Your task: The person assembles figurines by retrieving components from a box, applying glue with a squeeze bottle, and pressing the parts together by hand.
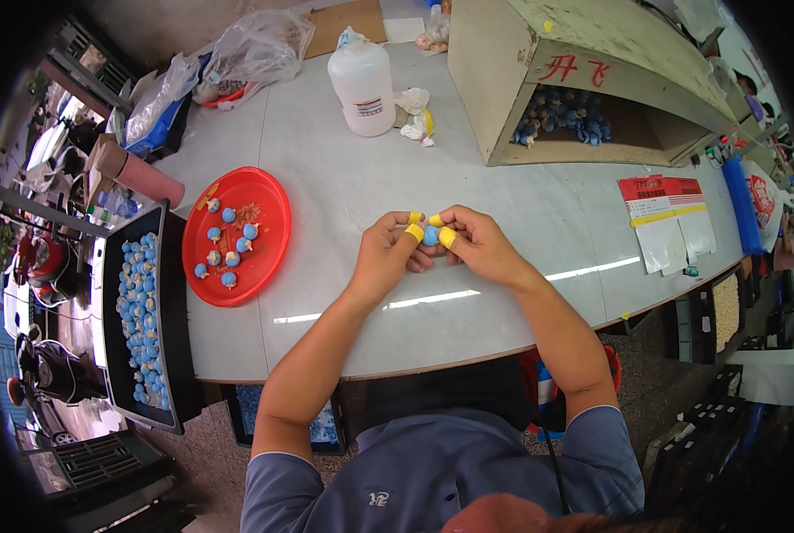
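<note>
Over the middle of the table, a small blue ball-shaped piece (430, 236) is pinched between the fingertips of both hands. My left hand (388, 251) grips it from the left and my right hand (483, 246) from the right, with the fingers of both closed. Yellow wraps cover the thumb and index fingertips of each hand, and they hide part of the piece. To the left, a round red plate (275, 218) carries several similar blue pieces with pale tips. A black tray (174, 311) beyond it is filled with many more of them.
A white plastic bottle (361, 89) stands at the back, beside crumpled tissue (414, 115). An open-fronted metal cabinet (494, 80) with blue pieces inside occupies the back right. Papers (668, 222) lie at the right; a pink cylinder (151, 180) is at the left.
</note>
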`<action>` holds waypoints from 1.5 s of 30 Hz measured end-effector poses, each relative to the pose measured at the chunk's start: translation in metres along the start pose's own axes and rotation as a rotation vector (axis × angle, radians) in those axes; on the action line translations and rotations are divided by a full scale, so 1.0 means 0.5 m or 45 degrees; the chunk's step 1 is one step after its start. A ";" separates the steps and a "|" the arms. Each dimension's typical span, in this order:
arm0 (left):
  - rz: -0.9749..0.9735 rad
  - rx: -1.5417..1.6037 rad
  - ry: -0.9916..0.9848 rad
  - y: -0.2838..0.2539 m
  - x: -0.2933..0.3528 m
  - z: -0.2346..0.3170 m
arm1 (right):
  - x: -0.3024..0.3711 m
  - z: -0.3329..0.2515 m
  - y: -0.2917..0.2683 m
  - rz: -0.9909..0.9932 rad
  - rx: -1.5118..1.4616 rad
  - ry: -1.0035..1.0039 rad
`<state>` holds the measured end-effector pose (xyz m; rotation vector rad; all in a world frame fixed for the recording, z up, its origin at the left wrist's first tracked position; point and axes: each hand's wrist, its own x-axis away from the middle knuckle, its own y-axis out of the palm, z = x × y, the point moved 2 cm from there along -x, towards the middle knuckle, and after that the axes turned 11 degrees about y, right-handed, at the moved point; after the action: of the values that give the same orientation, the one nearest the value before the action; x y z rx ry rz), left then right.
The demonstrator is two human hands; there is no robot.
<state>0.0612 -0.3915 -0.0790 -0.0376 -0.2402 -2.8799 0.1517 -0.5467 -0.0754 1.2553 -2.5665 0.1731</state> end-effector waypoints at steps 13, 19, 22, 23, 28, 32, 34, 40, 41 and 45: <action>-0.010 -0.024 -0.006 0.001 -0.003 -0.014 | 0.000 0.008 -0.007 -0.038 0.021 0.095; -0.029 -0.153 0.028 -0.003 0.009 -0.002 | -0.003 0.000 0.018 -0.059 -0.021 -0.052; 0.329 0.294 0.034 -0.012 -0.006 0.001 | 0.013 -0.010 0.004 0.074 -0.072 -0.051; 0.338 0.277 0.055 -0.031 -0.011 0.008 | 0.015 -0.007 -0.007 0.144 -0.070 -0.039; 1.094 1.167 0.490 -0.184 -0.035 0.024 | 0.000 0.010 -0.026 0.262 -0.146 -0.061; 1.014 1.250 0.414 -0.155 -0.025 0.036 | -0.029 0.031 -0.034 0.335 -0.167 -0.183; 0.906 1.168 0.340 -0.112 -0.015 0.017 | -0.017 0.004 -0.049 0.494 -0.278 -0.158; 0.343 0.653 0.063 -0.006 -0.006 -0.011 | -0.040 0.000 -0.222 0.936 -0.270 -0.242; 0.284 0.623 0.018 0.000 -0.006 -0.015 | -0.041 -0.009 -0.253 1.181 0.227 -0.241; 0.159 0.475 0.005 0.002 0.003 -0.014 | -0.063 -0.051 -0.273 1.387 1.146 -0.235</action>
<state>0.0600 -0.3939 -0.0859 0.0206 -0.7401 -2.6649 0.2828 -0.6012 -0.0627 -0.1871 -3.1175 1.5834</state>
